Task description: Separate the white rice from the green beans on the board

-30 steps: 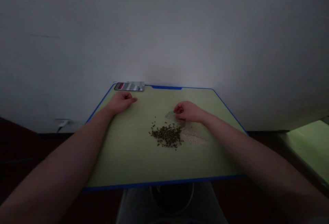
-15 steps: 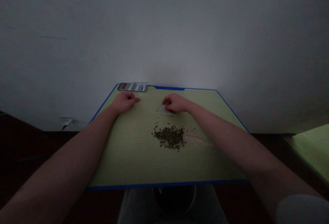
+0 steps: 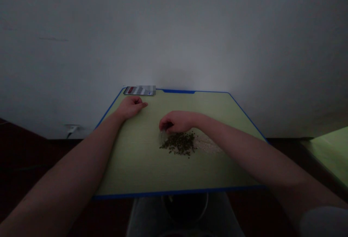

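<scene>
My right hand (image 3: 175,121) pinches a clear, half-round plastic protractor (image 3: 162,136) at the far left edge of a pile of small dark green-brown beans or seeds (image 3: 181,144). The protractor's lower edge is down by the pile, and my fingers cover much of it. Right of the dark pile, touching it, lies a spread of pale grains (image 3: 206,144) like rice, partly hidden under my right forearm. My left hand (image 3: 132,106) rests on the left of the table with its fingers curled in, its thumb pointing right and nothing visible in it.
The pale yellow-green table (image 3: 141,171) has a blue rim and stands against a grey wall (image 3: 174,30). A phone (image 3: 139,91) lies at its far left corner. Below the near edge, a dark round container (image 3: 185,208) sits between my legs. A plug (image 3: 71,130) is in the wall at left.
My right hand has brought the protractor nearer to me and left, from beyond the dark pile to its far left edge, tilting it up. My left hand has stayed in place.
</scene>
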Available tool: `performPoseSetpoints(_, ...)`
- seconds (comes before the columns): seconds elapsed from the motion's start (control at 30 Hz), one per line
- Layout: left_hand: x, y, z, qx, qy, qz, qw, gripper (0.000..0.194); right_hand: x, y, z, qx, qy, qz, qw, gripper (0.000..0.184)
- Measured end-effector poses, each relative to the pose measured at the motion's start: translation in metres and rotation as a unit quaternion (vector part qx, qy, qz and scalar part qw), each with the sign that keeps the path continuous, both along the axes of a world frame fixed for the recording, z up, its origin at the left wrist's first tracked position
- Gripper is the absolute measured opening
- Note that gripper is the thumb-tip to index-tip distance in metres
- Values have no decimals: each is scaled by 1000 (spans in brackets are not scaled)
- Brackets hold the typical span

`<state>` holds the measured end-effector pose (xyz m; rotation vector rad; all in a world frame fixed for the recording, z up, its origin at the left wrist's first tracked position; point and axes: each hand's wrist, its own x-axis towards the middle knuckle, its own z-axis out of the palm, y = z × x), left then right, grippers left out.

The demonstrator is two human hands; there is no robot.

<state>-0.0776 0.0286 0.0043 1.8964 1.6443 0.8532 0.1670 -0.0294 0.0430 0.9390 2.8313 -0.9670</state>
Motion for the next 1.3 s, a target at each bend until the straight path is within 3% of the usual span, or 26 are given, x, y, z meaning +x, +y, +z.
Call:
performPoseSetpoints(0.2, 0, 0, 0, -5, 9, 3, 1000, 34, 14, -10, 11, 25, 28, -6, 999, 25)
performPoseSetpoints(0.33, -3, 4, -4, 8, 16, -8, 1000, 35, 41, -28, 24, 86, 67, -78, 991, 22)
performPoseSetpoints(0.47, -3, 5, -5, -1, 23, -1, 1000, 36, 75, -72, 29, 164, 125, -160, 965, 16)
performPoseSetpoints(0.67, 0, 0, -1, -3, 11, -1, 1000, 36, 107, -158, 5, 257, 140, -253, 922, 19)
performPoseSetpoints(0.77, 0, 0, -1, -9, 13, 1, 1000, 35, 109, -184, -12, 292, 131, -285, 904, 20)
performPoseSetpoints(0.97, -3, 3, -5, 4, 12, -2, 1000, 36, 102, -191, -30, 323, 114, -256, 904, 24)
performPoseSetpoints(1.3, -1, 0, -2, -1, 12, 0, 1000, 35, 90, -185, -33, 327, 114, -217, 913, 26)
